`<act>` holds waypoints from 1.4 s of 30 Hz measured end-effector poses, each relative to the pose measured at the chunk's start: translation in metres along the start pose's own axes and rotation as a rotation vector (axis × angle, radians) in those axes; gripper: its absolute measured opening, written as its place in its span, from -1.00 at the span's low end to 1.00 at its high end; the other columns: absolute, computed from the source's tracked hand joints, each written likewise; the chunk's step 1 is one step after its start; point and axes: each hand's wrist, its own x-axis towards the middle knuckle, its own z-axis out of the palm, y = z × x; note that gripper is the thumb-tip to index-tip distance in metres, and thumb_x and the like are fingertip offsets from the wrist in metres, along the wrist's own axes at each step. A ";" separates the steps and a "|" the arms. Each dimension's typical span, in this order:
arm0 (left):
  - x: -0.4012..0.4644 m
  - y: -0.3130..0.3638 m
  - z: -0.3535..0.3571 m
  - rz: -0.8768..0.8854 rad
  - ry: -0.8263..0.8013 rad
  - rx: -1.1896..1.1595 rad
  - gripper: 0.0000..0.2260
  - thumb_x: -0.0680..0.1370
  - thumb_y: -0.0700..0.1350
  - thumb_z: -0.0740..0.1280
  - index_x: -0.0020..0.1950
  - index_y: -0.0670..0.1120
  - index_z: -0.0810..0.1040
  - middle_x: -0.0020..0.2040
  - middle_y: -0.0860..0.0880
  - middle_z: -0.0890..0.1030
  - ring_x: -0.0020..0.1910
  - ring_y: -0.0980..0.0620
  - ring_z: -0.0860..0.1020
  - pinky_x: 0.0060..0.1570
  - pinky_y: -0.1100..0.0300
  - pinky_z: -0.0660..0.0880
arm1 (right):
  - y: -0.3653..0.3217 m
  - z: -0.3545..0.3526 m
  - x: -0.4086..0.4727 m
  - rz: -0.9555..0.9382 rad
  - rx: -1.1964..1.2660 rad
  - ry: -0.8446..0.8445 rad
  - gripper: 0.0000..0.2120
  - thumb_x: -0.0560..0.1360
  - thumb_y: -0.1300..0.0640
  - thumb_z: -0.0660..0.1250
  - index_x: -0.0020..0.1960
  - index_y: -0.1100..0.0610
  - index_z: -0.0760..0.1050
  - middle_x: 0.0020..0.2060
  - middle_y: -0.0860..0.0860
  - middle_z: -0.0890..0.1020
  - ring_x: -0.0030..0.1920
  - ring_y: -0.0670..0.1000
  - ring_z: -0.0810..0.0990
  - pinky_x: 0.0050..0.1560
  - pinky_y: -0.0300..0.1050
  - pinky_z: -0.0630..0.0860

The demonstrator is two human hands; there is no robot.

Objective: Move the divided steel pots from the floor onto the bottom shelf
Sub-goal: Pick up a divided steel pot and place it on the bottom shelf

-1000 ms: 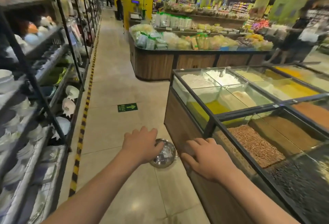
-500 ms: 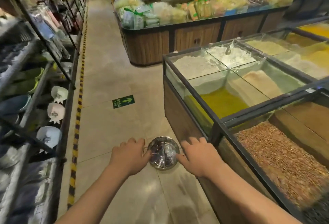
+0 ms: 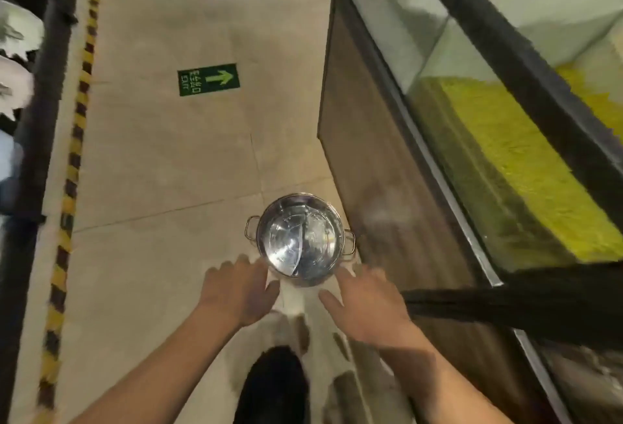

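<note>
Both hands, left hand and right hand, spread wide, empty, near upright divided steel pot, handles left-right.

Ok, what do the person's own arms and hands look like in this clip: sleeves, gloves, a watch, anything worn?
Both forearms are bare right down to the bottom edge of the picture, with no sleeve in view. The left hand and the right hand wear no gloves, and no watch, bracelet or ring shows on either wrist or on the fingers, though motion blur softens fine detail.
</note>
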 end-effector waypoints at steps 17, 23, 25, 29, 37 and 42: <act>0.297 -0.029 0.350 0.125 0.210 -0.061 -0.58 0.54 0.13 0.29 0.21 -0.18 0.46 0.10 -0.22 0.41 -0.05 -0.25 0.49 -0.17 -0.05 0.39 | 0.092 0.334 0.300 -0.034 -0.146 0.101 -0.51 0.50 -0.12 -0.01 0.17 0.12 0.53 0.08 0.17 0.49 0.11 0.24 0.45 -0.09 0.06 0.50; 0.302 -0.034 0.340 0.070 0.301 -0.087 -0.54 0.57 0.28 0.19 0.15 -0.08 0.52 0.15 -0.19 0.48 0.12 -0.25 0.46 0.08 -0.14 0.41 | 0.134 0.330 0.313 0.034 0.006 0.270 -0.65 0.53 -0.07 0.31 0.15 0.18 0.50 0.15 0.26 0.47 0.08 0.31 0.44 -0.04 0.13 0.50; 0.334 -0.047 0.321 -0.008 0.331 -0.138 -0.51 0.59 0.27 0.17 0.25 -0.12 0.46 0.27 -0.27 0.43 0.22 -0.32 0.42 0.17 -0.21 0.38 | 0.149 0.320 0.334 0.100 0.054 0.318 -0.52 0.53 -0.16 0.30 0.27 0.17 0.43 0.29 0.32 0.38 0.16 0.36 0.37 0.08 0.24 0.42; 0.392 -0.066 0.295 -0.085 0.470 -0.322 -0.42 0.60 0.27 0.16 0.47 -0.09 0.29 0.51 -0.26 0.21 0.41 -0.36 0.28 0.27 -0.33 0.32 | 0.161 0.314 0.367 0.191 0.152 0.265 -0.25 0.44 -0.45 0.20 0.44 -0.01 0.20 0.47 0.21 0.20 0.35 0.31 0.20 0.11 0.29 0.44; 0.424 -0.070 0.304 -0.099 0.409 -0.524 -0.40 0.53 0.42 0.06 0.51 0.21 0.12 0.42 -0.15 0.35 0.38 -0.34 0.28 0.23 -0.27 0.34 | 0.140 0.329 0.382 0.304 0.271 0.332 -0.08 0.30 -0.64 0.06 0.54 -0.23 0.06 0.54 0.11 0.12 0.34 0.36 0.18 0.19 0.34 0.39; 0.385 -0.090 0.330 -0.095 0.341 -0.544 -0.37 0.53 0.42 0.09 0.51 0.16 0.12 0.39 -0.18 0.39 0.35 -0.34 0.33 0.31 -0.24 0.27 | 0.135 0.323 0.376 0.298 0.396 0.243 -0.19 0.23 -0.65 0.20 0.39 -0.39 0.16 0.47 0.02 0.17 0.33 0.37 0.28 0.09 0.25 0.41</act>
